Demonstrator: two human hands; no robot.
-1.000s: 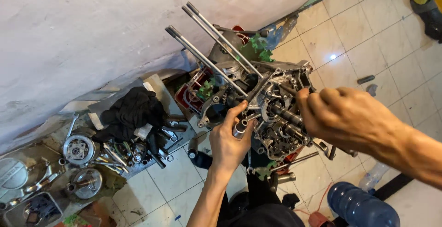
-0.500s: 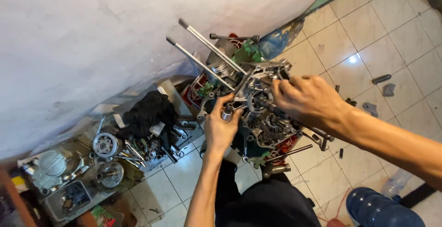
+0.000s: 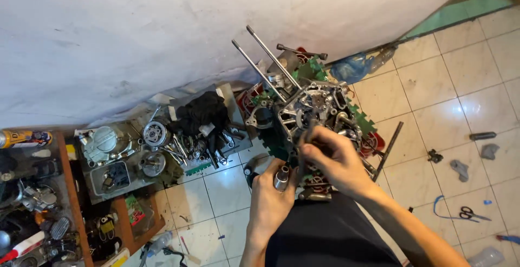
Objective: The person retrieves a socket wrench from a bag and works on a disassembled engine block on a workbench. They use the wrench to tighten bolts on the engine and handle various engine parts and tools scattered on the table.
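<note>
Right, low at centre frame my left hand (image 3: 271,199) is wrapped around a small metal cylinder (image 3: 281,178), while my right hand (image 3: 333,161) pinches a thin dark tool (image 3: 301,161). Beyond, mid-frame, the engine case (image 3: 311,110) looks heavy, rigid and greasy; I'd hold its solid rim, not the long studs (image 3: 265,66).

Yellow-and-orange labelled spray can (image 3: 24,137) lying on its side at far left, atop brown wooden shelf edge (image 3: 66,180), just under white wall. Crumpled blue plastic bag (image 3: 352,67) against wall base, upper right of centre. Clear plastic bottle (image 3: 158,241) lying on tiled floor, bottom left. Another clear plastic bottle (image 3: 486,256) at bottom right corner. No signs, no screens visible.
</note>
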